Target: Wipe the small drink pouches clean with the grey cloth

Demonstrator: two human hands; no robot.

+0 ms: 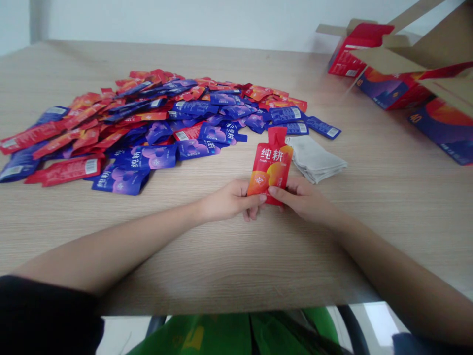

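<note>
A red spout pouch (270, 165) with white Chinese lettering and an orange fruit picture stands nearly upright in front of me, its top tilted slightly right. My left hand (229, 199) pinches its lower left side, and my right hand (303, 199) grips its lower right side. A large loose heap of red and blue pouches (148, 123) lies on the wood-grain table to the left and beyond my hands. Beside the held pouch, to the right, is a folded grey-white cloth (314, 158), which it nearly touches.
Open cardboard cartons (410, 54) and a red-and-blue printed box (391, 88) stand at the far right of the table (369, 236), with another printed carton (443, 130) near them. A white wall runs behind. The table's near edge (236, 308) crosses below my forearms.
</note>
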